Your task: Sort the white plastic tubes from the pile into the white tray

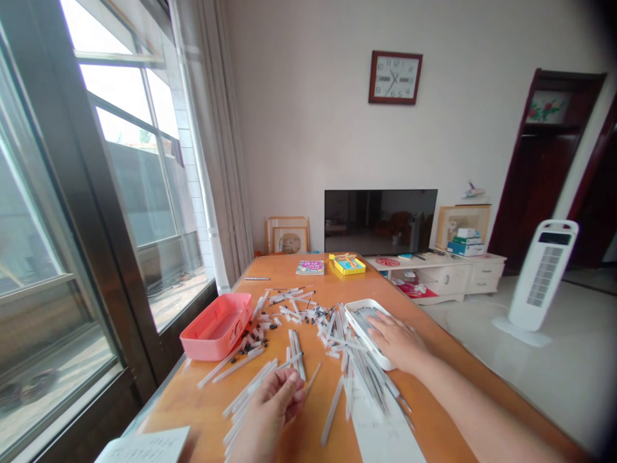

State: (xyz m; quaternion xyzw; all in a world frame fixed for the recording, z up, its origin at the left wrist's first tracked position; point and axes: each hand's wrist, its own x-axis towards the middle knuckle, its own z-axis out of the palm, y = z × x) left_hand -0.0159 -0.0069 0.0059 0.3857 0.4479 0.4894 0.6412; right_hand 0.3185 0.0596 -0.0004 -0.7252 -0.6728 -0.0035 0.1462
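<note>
My left hand [276,405] is closed in a pinch near the front of the table. A thin pen refill [314,377] sticks out from its fingertips, pointing up and to the right. Just beyond it lie a few pale pen barrels [297,350]. My right hand [398,337] rests over a white tray [348,313], fingers stretched out on the grey, thin refills [365,315] inside. Beside and below the tray spreads a heap of clear pen barrels [361,363], partly on a white paper sheet [385,431]. Black pen caps and small parts [250,341] are scattered left of the middle.
A pink plastic basket [207,350] stands at the table's left edge. Toward the far end are a booklet [310,267], a yellow box [347,265] and a single pen [257,278]. An open notebook [149,447] lies at front left. The window [144,161] borders the left side.
</note>
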